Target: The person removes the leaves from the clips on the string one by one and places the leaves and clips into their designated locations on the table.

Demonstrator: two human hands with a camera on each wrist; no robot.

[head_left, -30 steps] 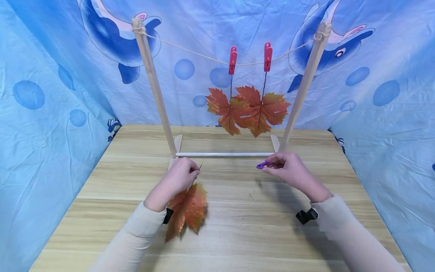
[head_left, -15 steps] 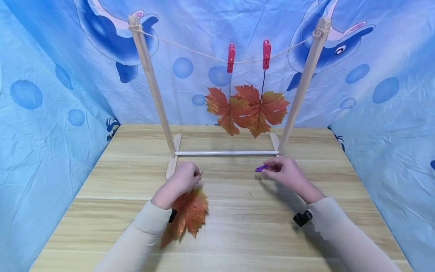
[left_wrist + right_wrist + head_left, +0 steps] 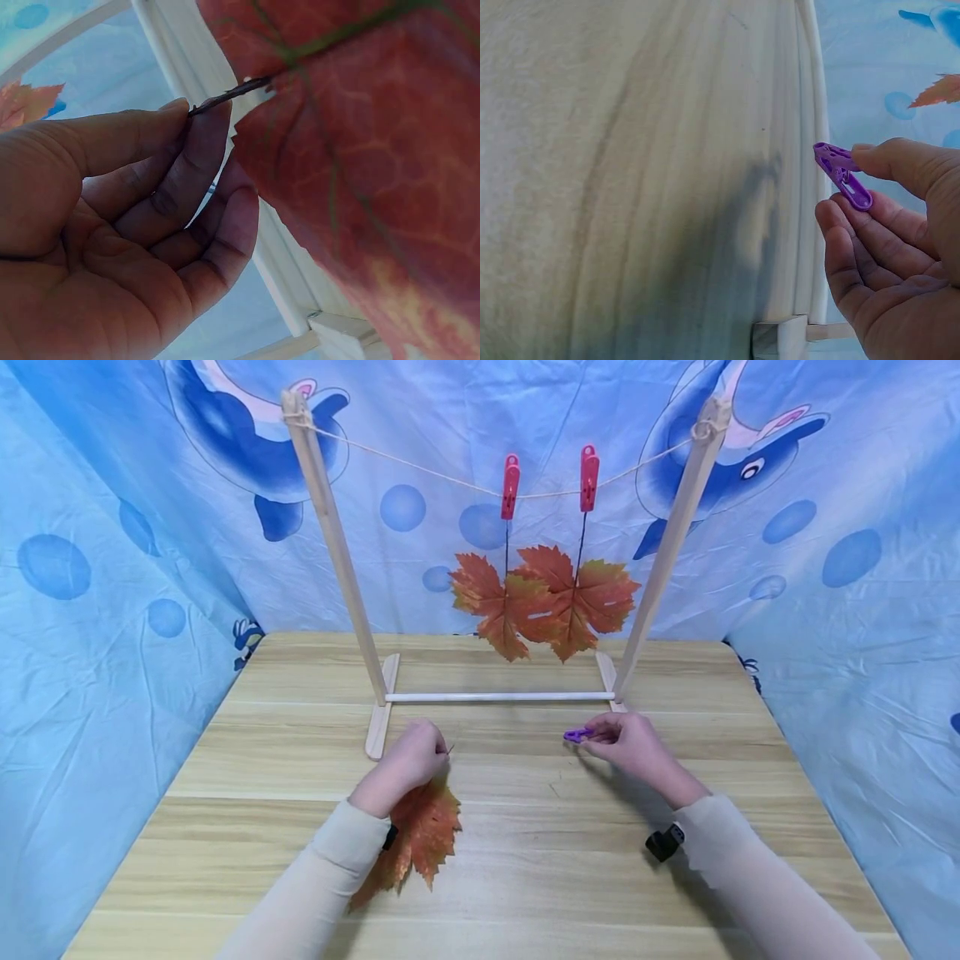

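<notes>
My left hand (image 3: 408,756) pinches the dark stem (image 3: 232,96) of an orange-red artificial maple leaf (image 3: 423,831) between thumb and forefinger. The leaf hangs down below the hand, partly hidden by the wrist in the head view. My right hand (image 3: 630,745) holds a purple clothespin (image 3: 844,176) between thumb and fingers, its tip pointing left over the table. Behind the hands, two maple leaves (image 3: 577,602) hang by their stems from a string (image 3: 420,470), each held by a red clothespin (image 3: 510,487).
The string is tied between two wooden posts (image 3: 333,539) of a stand. A white rod (image 3: 498,697) joins the posts low down, and flat wooden feet (image 3: 378,727) rest on the wooden table (image 3: 540,893). A blue curtain (image 3: 135,610) with dolphins surrounds the table.
My left hand has moved slightly toward me and right, with the leaf in it. The right hand has come a little nearer too, still holding the purple clothespin.
</notes>
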